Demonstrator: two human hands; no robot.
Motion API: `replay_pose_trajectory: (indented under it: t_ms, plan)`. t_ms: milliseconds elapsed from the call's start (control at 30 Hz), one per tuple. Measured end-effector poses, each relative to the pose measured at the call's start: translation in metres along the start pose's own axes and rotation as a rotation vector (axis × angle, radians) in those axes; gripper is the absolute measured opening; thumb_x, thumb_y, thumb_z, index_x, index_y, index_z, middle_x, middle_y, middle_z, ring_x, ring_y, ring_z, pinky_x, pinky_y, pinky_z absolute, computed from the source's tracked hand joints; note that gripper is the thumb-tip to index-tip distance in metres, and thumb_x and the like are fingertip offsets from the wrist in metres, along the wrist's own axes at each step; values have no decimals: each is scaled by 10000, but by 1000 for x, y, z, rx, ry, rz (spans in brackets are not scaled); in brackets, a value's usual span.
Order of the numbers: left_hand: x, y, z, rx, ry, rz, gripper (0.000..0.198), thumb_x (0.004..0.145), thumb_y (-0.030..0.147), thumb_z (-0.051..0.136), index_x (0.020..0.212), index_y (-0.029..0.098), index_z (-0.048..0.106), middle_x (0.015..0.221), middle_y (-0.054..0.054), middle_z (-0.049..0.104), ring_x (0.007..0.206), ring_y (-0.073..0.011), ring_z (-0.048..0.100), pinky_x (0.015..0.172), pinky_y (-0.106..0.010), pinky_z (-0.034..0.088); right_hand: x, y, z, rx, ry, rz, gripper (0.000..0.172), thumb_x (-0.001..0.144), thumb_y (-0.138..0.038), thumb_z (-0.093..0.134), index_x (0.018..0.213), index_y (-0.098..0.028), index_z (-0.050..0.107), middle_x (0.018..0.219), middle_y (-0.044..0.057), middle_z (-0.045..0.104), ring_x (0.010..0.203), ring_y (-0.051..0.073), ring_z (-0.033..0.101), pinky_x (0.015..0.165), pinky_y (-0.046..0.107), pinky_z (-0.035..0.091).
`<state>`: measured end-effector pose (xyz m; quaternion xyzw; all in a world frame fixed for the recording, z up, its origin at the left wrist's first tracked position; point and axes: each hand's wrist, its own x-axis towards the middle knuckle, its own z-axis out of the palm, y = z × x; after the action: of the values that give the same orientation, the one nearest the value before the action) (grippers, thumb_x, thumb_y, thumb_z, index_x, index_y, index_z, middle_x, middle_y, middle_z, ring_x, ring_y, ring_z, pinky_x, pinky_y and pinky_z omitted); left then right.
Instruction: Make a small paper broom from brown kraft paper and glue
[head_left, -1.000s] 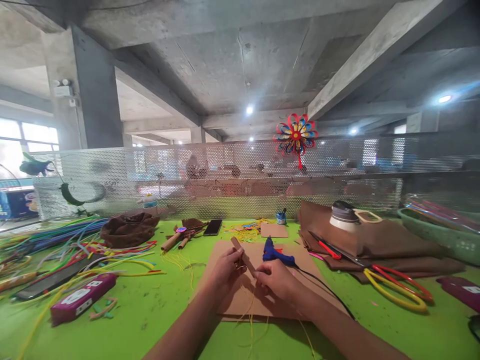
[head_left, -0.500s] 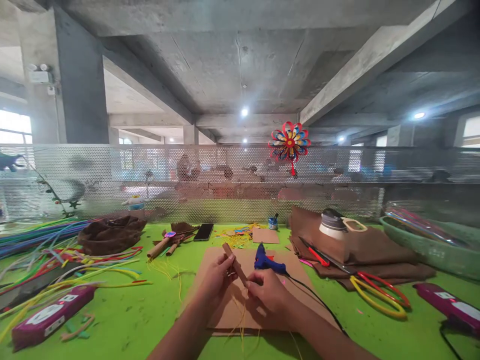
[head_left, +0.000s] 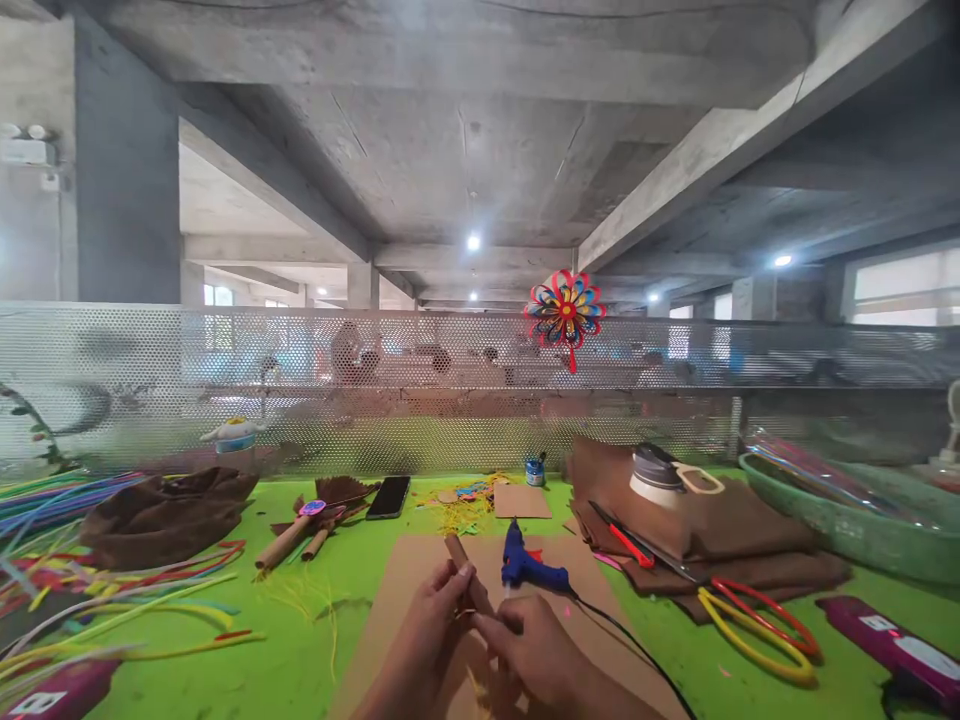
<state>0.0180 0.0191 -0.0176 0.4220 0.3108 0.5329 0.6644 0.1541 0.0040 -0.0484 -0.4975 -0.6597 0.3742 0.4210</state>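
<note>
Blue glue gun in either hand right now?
No, the blue glue gun lies on the brown board; the left hand holds a brown roll, the right hand at its near end.

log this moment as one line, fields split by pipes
left hand: holding brown tube | right hand: at tube's near end | blue glue gun: lying on brown board, beyond hands
</note>
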Motion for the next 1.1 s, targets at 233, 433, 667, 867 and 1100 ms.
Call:
replay_pose_trajectory:
  t_ms: [233,433,667,867,1100]
  plan:
    - [2,5,-4,-28,-27,-20,299,641,322,778,793,151,586,662,10,569,596,-104,518,558,-208,388,-7,-6,1,-49,53,-99,552,805,-596,512,494,-139,521,482,-28,392,502,97,351,460,232,233]
    - [5,2,-5,-59,-35,-10,331,610,308,804,806,139,598,675,5,584,607,-101,516,566,-206,383,-5,-6,0,-41,62,-147,515,815,-524,541,484,-130,568,448,-31,376,479,99,352,476,244,240]
    - [0,5,-2,-13,-27,15,333,651,338,783,848,141,601,699,5,588,619,-98,510,567,-205,382,-9,-11,-3,-37,38,-143,491,820,-517,534,503,-142,522,474,-30,390,489,96,360,479,234,258]
    - [0,6,-1,-41,-27,-12,317,660,333,780,842,147,599,681,15,567,613,-96,512,542,-201,372,-10,-12,-1,52,28,-95,492,819,-564,521,568,-141,532,499,-29,420,475,90,365,448,223,251]
    - [2,7,-4,-104,-18,-38,263,697,273,759,879,153,612,739,-2,605,650,-107,548,585,-211,423,-10,-18,-3,50,81,-119,441,818,-465,550,530,-131,545,491,-21,429,497,100,383,465,230,259]
